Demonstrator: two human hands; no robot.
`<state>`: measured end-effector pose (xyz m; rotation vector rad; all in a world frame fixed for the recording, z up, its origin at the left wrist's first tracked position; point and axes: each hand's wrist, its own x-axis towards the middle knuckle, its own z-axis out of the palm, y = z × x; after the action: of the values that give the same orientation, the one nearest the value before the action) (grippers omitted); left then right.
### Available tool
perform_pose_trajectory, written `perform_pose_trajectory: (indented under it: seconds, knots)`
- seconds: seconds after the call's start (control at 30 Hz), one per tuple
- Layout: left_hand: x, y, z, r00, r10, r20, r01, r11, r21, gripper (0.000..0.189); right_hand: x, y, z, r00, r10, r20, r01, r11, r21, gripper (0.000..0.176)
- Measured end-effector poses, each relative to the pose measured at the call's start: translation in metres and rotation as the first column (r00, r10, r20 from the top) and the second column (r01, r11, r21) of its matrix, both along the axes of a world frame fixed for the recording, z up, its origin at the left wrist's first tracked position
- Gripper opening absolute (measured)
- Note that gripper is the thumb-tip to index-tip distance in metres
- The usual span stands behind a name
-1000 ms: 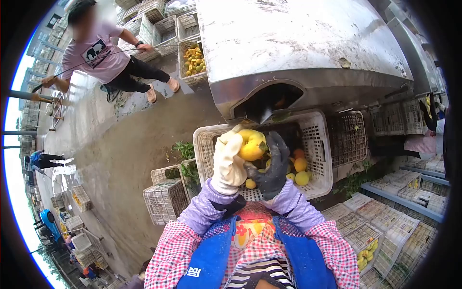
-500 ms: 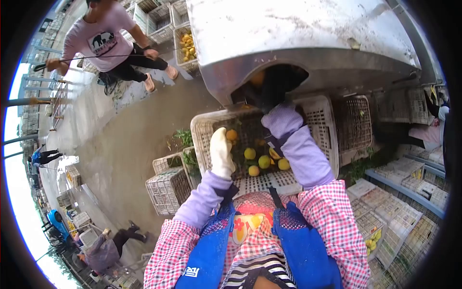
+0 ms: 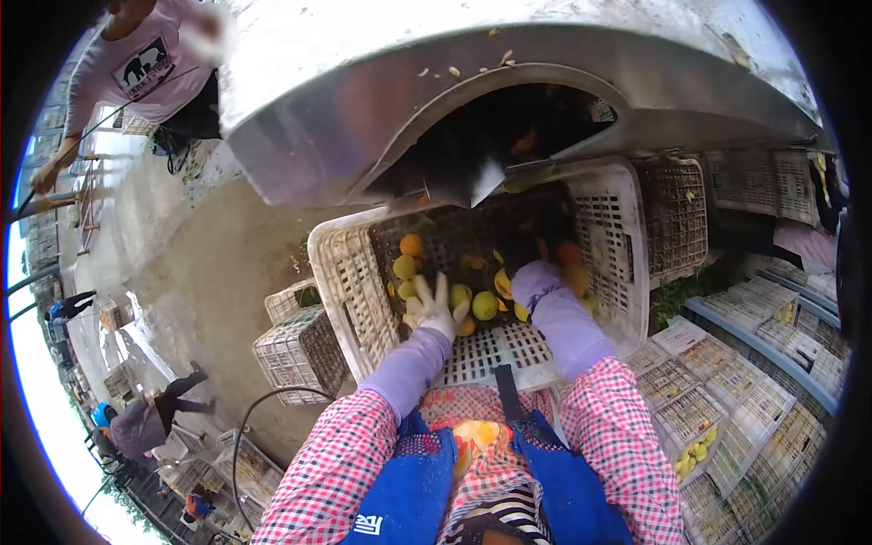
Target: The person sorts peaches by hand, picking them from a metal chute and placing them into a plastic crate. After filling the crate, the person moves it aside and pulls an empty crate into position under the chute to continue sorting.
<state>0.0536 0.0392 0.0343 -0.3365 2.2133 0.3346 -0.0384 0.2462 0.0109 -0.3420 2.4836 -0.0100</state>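
A white plastic crate (image 3: 347, 277) stands in front of me below a metal chute (image 3: 318, 136), with orange and green-yellow fruits lying inside. My left hand (image 3: 434, 309), in a pale glove, reaches over the crate's left part with its fingers spread, beside a green fruit (image 3: 460, 295). Deeper in the crate on the right is my right hand (image 3: 522, 257), in a dark glove and mostly lost in shadow. Fruits lie on both sides of it, among them an orange one (image 3: 570, 254); whether it grips any is hidden.
A person in a pink shirt (image 3: 145, 64) stands at the upper left holding a thin rod. A smaller crate (image 3: 295, 354) is at the left, a brown crate (image 3: 674, 213) at the right. Stacked crates (image 3: 699, 400) fill the lower right. Other people are farther left.
My right hand has come down from the chute opening into the crate. My left hand has moved from the crate's left edge in among the fruit, fingers now spread. More fruit shows in the crate.
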Motion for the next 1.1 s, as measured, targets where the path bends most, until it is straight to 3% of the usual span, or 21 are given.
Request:
perform_pose_trajectory:
  seconds: [0.03,0.13,0.17,0.3,0.4,0.47,0.57,0.6,0.67,0.7,0.73,0.8,0.83,0.87,0.9,1.0,1.03,1.1]
  knots:
    - [0.010,-0.002,-0.002,0.972,-0.233,-0.014,0.233,0.972,-0.016,0.083,0.002,0.001,-0.003,0.998,0.030,0.061,-0.033,0.999,0.033,0.047]
    - [0.019,-0.004,-0.014,0.919,-0.393,-0.030,0.392,0.920,-0.024,0.081,0.003,0.004,-0.006,0.980,0.070,0.186,-0.084,0.994,0.067,0.053]
    - [0.022,-0.002,-0.016,0.895,-0.441,-0.070,0.436,0.897,-0.077,0.079,0.005,0.005,-0.008,0.975,0.086,0.206,-0.100,0.993,0.062,0.056]
    - [0.015,-0.012,-0.045,0.836,-0.485,-0.258,0.523,0.846,0.102,0.076,0.006,0.011,-0.012,0.975,0.069,0.211,-0.068,0.998,-0.013,0.064]
    - [0.006,-0.011,-0.043,0.761,-0.577,-0.296,0.638,0.748,0.183,0.072,0.004,0.027,-0.005,0.982,-0.052,0.179,0.098,0.961,-0.258,0.071]
    - [0.000,0.002,-0.045,0.838,-0.493,-0.235,0.542,0.802,0.251,0.066,-0.002,0.037,0.002,0.954,-0.185,0.236,0.285,0.802,-0.524,0.075]
    - [-0.003,0.013,-0.067,0.882,-0.373,-0.286,0.452,0.841,0.298,0.057,-0.014,0.037,0.021,0.893,-0.264,0.365,0.448,0.435,-0.781,0.082]
    - [-0.004,0.013,-0.066,0.901,-0.262,-0.346,0.387,0.846,0.367,0.056,-0.013,0.032,0.032,0.877,-0.270,0.398,0.472,0.327,-0.818,0.084]
    - [-0.005,0.005,-0.064,0.902,-0.031,-0.430,0.267,0.823,0.502,0.053,-0.004,0.020,0.067,0.874,-0.321,0.364,0.445,0.231,-0.865,0.089]
    - [-0.007,0.007,-0.073,0.791,0.215,-0.573,0.188,0.805,0.562,0.050,0.001,0.010,0.097,0.865,-0.371,0.338,0.433,0.211,-0.876,0.096]
    - [-0.011,0.013,-0.047,0.706,0.561,-0.432,-0.072,0.664,0.744,0.046,0.007,0.000,0.118,0.877,-0.433,0.208,0.328,0.224,-0.918,0.095]
    - [-0.039,0.009,0.078,0.616,0.787,-0.034,-0.337,0.302,0.892,0.045,0.024,-0.017,0.156,0.836,-0.546,-0.055,0.114,0.270,-0.956,0.092]
    - [-0.046,-0.005,0.101,0.579,0.553,-0.599,0.148,0.651,0.744,0.046,0.030,-0.024,0.170,0.833,-0.554,-0.006,0.145,0.229,-0.962,0.091]
    - [-0.050,-0.017,0.125,0.260,0.164,-0.952,0.521,0.806,0.281,0.047,0.035,-0.031,0.182,0.830,-0.557,0.042,0.175,0.188,-0.966,0.089]
    - [-0.042,-0.014,0.172,0.691,0.652,-0.313,0.105,0.338,0.935,0.055,0.039,-0.038,0.194,0.827,-0.554,0.098,0.212,0.145,-0.966,0.087]
    - [-0.045,-0.027,0.219,0.678,0.734,-0.036,-0.027,0.074,0.997,0.060,0.031,-0.057,0.240,0.704,-0.638,-0.313,-0.043,0.402,-0.915,0.084]
    - [-0.045,-0.033,0.224,0.665,0.747,-0.023,-0.059,0.084,0.995,0.064,0.024,-0.060,0.247,0.619,-0.583,-0.526,-0.143,0.575,-0.806,0.084]
    - [-0.044,-0.046,0.233,0.641,0.733,0.228,-0.195,-0.133,0.972,0.065,0.005,-0.071,0.251,0.527,-0.561,-0.639,-0.179,0.661,-0.728,0.081]
